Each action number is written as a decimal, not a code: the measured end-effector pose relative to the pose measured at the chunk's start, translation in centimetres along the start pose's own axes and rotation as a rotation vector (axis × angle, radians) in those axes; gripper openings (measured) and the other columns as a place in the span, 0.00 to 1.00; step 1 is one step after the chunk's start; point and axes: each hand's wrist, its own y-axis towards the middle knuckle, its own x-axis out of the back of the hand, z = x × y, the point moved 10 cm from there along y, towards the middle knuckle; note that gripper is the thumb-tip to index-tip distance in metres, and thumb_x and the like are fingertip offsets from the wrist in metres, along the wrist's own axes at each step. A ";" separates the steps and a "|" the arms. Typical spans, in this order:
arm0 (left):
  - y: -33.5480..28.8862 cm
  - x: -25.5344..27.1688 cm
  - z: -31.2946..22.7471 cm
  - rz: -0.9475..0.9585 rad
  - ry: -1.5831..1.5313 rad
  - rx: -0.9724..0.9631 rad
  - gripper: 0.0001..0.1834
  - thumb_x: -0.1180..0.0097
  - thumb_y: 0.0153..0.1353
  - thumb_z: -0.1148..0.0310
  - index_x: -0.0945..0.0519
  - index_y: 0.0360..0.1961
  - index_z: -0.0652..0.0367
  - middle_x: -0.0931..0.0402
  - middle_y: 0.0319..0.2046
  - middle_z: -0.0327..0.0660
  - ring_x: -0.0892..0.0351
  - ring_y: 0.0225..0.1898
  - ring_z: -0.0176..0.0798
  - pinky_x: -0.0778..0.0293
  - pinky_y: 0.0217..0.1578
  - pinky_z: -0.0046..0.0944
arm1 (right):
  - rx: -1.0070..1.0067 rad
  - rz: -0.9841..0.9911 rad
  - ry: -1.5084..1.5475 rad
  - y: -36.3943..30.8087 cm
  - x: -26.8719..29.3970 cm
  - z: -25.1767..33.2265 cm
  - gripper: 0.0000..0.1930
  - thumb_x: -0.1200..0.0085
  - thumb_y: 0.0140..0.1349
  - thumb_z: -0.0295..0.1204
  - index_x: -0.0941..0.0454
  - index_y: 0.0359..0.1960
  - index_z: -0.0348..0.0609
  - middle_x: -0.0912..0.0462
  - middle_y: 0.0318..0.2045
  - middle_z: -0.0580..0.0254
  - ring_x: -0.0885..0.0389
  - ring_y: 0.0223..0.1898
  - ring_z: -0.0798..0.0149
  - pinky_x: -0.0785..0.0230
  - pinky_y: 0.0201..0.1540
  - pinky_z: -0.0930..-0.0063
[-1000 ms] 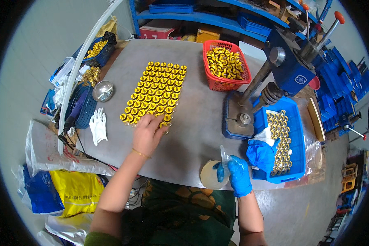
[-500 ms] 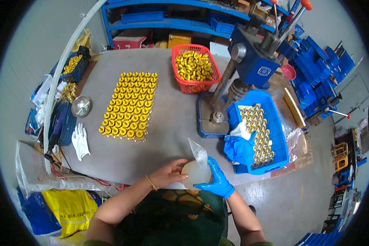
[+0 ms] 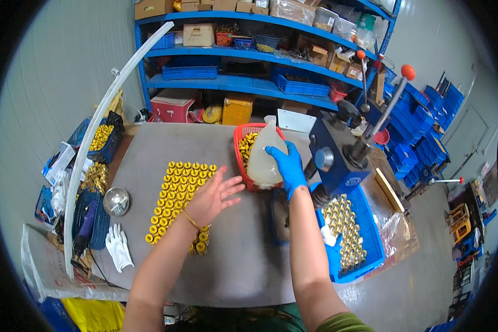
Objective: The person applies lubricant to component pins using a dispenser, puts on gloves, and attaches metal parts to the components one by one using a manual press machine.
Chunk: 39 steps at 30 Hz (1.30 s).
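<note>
My right hand [image 3: 288, 166], in a blue glove, grips a translucent plastic bag [image 3: 265, 152] with whitish contents, its narrow neck pointing up. The bag is in front of the red basket [image 3: 239, 145] and hides much of it; I cannot tell whether the two touch. Yellow curved parts [image 3: 248, 145] show inside the basket. My bare left hand [image 3: 213, 193], with a yellow band at the wrist, is held out to the left of the bag, fingers spread and holding nothing. Below it, rows of yellow-topped pieces [image 3: 174, 193] stand on the grey table [image 3: 243, 254], partly covered by my forearm.
A blue hand press [image 3: 343, 149] with orange-knobbed levers stands right of the basket. Beside it a blue tray [image 3: 373, 260] holds ring-shaped metal parts. At left lie a metal bowl [image 3: 117, 201] and a white glove [image 3: 118, 247]. Blue shelves [image 3: 232, 83] stand behind.
My right hand has carried the bag from the table's near edge forward to the red basket. My left hand has let go of the bag and opened. The view has tilted up toward the shelves.
</note>
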 end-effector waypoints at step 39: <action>-27.3 23.8 0.9 -0.980 1.423 -0.357 0.29 0.37 0.46 0.71 0.31 0.52 0.63 0.35 0.53 0.54 0.36 0.55 0.58 0.40 0.56 0.51 | -0.147 -0.063 -0.211 21.9 -24.7 -24.3 0.22 0.52 0.58 0.26 0.33 0.56 0.44 0.28 0.53 0.57 0.22 0.44 0.55 0.19 0.36 0.58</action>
